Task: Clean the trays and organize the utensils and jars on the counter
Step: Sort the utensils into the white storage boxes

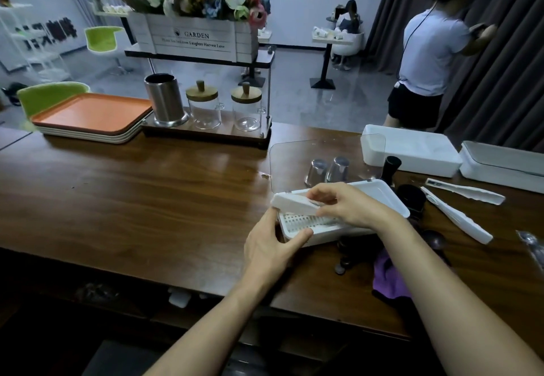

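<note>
A white utensil box (pixel 391 196) with a raised clear lid (pixel 294 163) stands on the wooden counter (pixel 132 187). My left hand (pixel 270 246) grips the box's near left corner, thumb over the rim by the perforated insert (pixel 297 222). My right hand (pixel 344 202) pinches a white wrapped utensil packet (pixel 291 203) over the box's left end. Two steel cups (pixel 326 171) show through the lid. Two more white packets (pixel 459 219) lie to the right. At the back stand stacked orange trays (pixel 91 113), a steel holder (pixel 164 99) and two glass jars (pixel 204 108).
Two closed white boxes (pixel 412 152) sit at the far right of the counter. A purple cloth (pixel 388 278) and dark round objects (pixel 409 196) lie near my right forearm. A flower crate (pixel 194 37) stands beyond the counter. A person (pixel 426 52) stands by the curtain.
</note>
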The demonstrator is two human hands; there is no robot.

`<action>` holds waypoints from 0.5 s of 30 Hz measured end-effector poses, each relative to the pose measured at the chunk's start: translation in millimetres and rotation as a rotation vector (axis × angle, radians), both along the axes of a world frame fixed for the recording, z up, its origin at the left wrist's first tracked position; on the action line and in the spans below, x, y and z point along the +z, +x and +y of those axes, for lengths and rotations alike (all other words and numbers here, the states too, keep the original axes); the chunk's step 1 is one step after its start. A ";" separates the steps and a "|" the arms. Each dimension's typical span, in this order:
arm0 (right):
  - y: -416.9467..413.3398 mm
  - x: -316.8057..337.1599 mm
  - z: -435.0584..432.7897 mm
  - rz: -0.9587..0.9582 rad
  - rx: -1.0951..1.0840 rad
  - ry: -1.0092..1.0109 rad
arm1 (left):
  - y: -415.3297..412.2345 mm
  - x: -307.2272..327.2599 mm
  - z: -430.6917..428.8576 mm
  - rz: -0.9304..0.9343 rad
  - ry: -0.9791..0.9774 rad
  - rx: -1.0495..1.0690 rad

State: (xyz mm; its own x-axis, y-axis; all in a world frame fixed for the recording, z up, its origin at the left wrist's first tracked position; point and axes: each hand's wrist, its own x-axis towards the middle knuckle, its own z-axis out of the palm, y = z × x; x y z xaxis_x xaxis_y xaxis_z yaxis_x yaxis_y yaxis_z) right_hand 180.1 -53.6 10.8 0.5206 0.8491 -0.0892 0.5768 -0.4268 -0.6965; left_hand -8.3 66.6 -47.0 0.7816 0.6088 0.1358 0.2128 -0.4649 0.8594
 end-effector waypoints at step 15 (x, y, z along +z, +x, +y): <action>-11.4 4.3 -6.3 -0.166 -0.181 -0.297 | -2.1 2.3 0.8 -0.019 -0.027 -0.024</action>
